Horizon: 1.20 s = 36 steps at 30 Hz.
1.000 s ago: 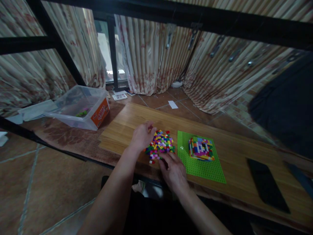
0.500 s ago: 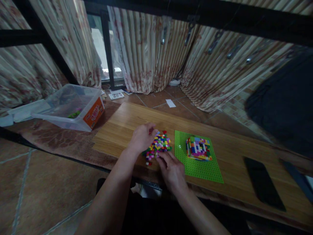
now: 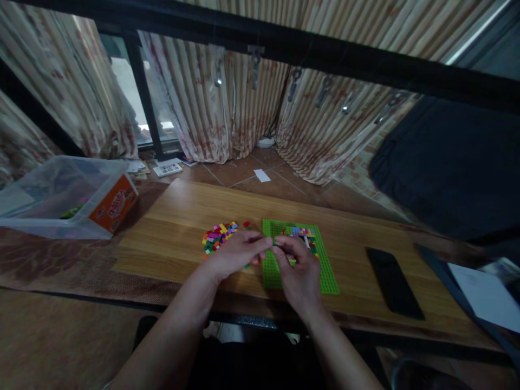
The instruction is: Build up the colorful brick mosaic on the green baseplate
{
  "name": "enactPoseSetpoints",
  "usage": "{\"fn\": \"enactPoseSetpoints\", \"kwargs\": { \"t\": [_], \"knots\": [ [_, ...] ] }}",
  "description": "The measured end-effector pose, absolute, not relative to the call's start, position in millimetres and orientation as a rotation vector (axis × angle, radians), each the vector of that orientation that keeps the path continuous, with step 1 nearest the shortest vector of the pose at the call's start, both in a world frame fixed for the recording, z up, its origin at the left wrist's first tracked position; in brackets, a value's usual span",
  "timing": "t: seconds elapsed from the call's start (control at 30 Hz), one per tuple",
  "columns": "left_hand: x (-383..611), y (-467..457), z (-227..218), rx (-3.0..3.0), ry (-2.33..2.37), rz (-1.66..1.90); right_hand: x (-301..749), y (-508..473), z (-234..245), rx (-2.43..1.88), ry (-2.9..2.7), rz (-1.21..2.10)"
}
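My left hand [image 3: 244,250] and my right hand [image 3: 299,266] meet fingertip to fingertip above the left part of a bright green studded baseplate [image 3: 328,276]. Thumbs and forefingers pinch a small dark green toy brick [image 3: 275,244], mostly covered by the fingers. Behind my right hand, a low built block of multicoloured bricks [image 3: 311,235] stands on the baseplate, partly hidden. A heap of loose small coloured bricks [image 3: 215,236] lies on the wooden board, just left of the baseplate and partly under my left hand.
A clear plastic box [image 3: 77,179] with an orange label stands at the left. On the wooden board [image 3: 158,227], a black phone-like slab [image 3: 394,281] lies to the right. White paper [image 3: 487,295] is at the far right edge. Striped curtains [image 3: 244,108] hang behind.
Both hands have left the brick heap and come together over the baseplate, fingertips meeting around a small green brick. The view has turned to the right.
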State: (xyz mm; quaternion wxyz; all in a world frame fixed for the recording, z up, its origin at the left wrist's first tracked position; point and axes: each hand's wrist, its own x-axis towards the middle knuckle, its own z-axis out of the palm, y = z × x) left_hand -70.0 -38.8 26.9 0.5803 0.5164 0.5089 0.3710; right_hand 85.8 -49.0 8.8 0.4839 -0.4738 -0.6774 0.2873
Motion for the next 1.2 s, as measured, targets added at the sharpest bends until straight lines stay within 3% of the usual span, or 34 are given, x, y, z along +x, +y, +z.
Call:
{"fn": "enactPoseSetpoints", "kwargs": {
  "t": [0.5,0.87,1.07,1.2],
  "knots": [
    [-27.8,-25.5,30.2,1.127,1.007,0.983,117.5,-33.1,6.5,-1.051,-1.232,1.165],
    [-6.2,-21.8,27.8,1.462,1.018,1.128,131.8,-30.2,10.8,-1.004,-1.167,1.091],
    [-0.1,-20.1,26.6,1.482,0.981,1.117,143.0,-24.4,5.5,-0.946,-0.990,1.267],
    [0.6,-16.9,22.9,1.400,0.989,1.123,167.4,-12.3,1.3,-1.200,-1.064,1.007]
  ]
}}
